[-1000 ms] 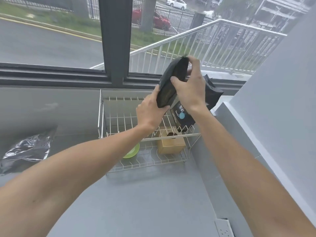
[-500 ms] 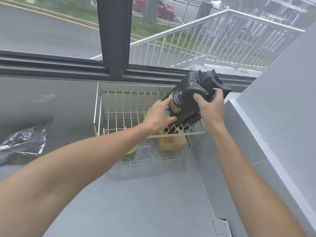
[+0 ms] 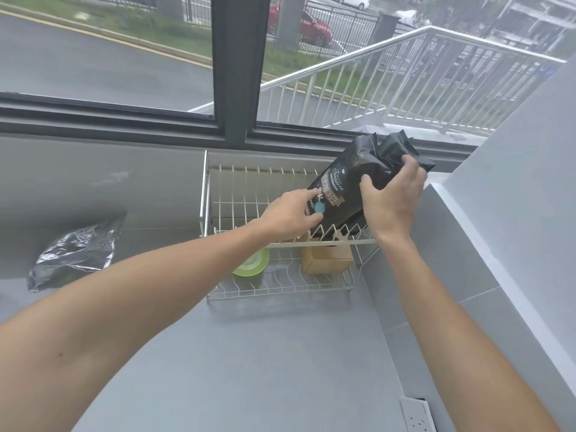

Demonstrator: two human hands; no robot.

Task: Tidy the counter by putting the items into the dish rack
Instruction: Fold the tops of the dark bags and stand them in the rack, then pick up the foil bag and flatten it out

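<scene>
— How many hands are in view?
— Two: a left hand (image 3: 291,213) and a right hand (image 3: 393,199).
— And bags?
— One black bag (image 3: 352,188), plus one crumpled clear plastic wrapper (image 3: 76,252) on the counter.
— Dish racks?
— One white wire dish rack (image 3: 249,198).
— What is in it?
— One green dish (image 3: 254,265) and one brown cardboard box (image 3: 327,260).
— Anything else?
— One white wall socket (image 3: 416,416).

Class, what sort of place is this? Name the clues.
Probably a kitchen counter by a window: a wire dish rack holding a green plate, and a wall socket.
</scene>
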